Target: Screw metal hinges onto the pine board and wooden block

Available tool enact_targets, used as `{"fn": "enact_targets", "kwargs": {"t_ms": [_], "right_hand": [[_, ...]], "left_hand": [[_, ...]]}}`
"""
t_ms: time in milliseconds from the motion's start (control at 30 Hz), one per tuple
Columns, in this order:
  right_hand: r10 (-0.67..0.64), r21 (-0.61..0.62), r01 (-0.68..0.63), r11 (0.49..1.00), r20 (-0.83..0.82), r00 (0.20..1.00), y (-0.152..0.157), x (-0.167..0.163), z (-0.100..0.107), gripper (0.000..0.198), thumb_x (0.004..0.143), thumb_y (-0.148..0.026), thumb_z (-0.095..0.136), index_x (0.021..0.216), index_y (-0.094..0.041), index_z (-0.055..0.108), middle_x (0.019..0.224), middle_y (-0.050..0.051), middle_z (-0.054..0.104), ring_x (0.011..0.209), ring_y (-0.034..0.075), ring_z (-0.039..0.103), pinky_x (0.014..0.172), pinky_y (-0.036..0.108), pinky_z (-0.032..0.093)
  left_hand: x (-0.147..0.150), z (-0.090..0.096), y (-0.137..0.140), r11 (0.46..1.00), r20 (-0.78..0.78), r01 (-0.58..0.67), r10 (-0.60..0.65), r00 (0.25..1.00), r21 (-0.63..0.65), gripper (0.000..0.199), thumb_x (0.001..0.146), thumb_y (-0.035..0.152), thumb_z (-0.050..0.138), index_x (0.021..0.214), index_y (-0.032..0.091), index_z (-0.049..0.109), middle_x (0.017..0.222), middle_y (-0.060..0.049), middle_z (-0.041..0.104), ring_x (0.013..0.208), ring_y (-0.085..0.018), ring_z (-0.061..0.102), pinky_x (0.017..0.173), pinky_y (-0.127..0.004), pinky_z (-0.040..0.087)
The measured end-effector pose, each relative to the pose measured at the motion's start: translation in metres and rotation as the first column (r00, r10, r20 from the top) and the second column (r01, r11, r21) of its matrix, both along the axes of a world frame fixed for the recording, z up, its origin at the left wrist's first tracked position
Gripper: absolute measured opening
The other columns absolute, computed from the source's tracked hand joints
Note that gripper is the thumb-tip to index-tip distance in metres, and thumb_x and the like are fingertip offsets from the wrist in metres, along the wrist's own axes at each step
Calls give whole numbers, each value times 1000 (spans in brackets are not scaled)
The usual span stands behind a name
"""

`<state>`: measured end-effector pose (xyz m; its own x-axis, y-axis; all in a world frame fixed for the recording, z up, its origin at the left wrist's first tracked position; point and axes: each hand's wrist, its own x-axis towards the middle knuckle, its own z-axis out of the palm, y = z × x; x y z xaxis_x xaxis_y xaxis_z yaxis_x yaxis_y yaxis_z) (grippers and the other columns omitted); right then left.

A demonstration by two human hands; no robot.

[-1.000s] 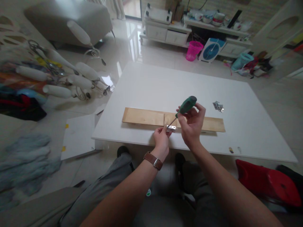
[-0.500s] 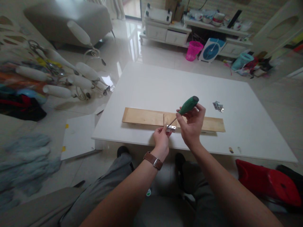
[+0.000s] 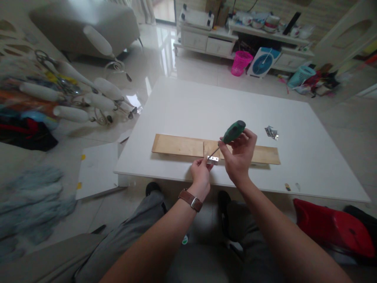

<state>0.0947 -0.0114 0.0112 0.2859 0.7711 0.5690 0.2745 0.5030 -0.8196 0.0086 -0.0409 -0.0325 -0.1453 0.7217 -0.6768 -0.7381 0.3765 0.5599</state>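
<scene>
A green-handled screwdriver [image 3: 234,131] is gripped in my right hand [image 3: 240,157], its shaft slanting down to the left. The tip meets the left end of a small silver hinge [image 3: 213,160] with dark screw holes. My left hand [image 3: 202,171], a brown-strapped watch on its wrist, pinches the hinge's left end. The hinge lies at the front edge of a long pale wooden board [image 3: 179,146], near a short wooden piece [image 3: 207,147] on top of it. Whether a screw sits under the tip is too small to tell.
The board rests on a large white panel [image 3: 188,102]. Several loose hinges and screws [image 3: 271,133] lie at its right. A small coloured piece [image 3: 288,187] is near the front edge. Below right is a red plastic seat [image 3: 332,228]; to the left, a lamp with white shades [image 3: 103,88].
The screwdriver handle has turned in my right hand and tipped slightly, with the fingers shifting a little. My left hand and the hinge stay in place.
</scene>
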Motion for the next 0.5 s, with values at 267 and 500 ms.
{"fn": "enact_targets", "kwargs": {"t_ms": [267, 500], "right_hand": [[58, -27, -59, 998, -21, 998, -3, 1, 0, 49, 94, -25, 72, 135, -35, 48, 106, 0, 70, 98, 21, 77, 85, 40, 66], [-36, 13, 36, 999, 2, 999, 1, 1, 1, 63, 82, -25, 86, 131, -36, 48, 106, -2, 65, 88, 16, 72, 76, 32, 64]], "left_hand": [[0, 1, 1, 1000, -6, -9, 9, 1000, -25, 21, 95, 11, 73, 79, 15, 61, 78, -3, 69, 72, -12, 68, 82, -30, 58], [1, -1, 2, 1000, -23, -5, 4, 1000, -21, 23, 92, 11, 76, 75, 16, 62, 78, -3, 69, 71, -13, 66, 85, -32, 57]]}}
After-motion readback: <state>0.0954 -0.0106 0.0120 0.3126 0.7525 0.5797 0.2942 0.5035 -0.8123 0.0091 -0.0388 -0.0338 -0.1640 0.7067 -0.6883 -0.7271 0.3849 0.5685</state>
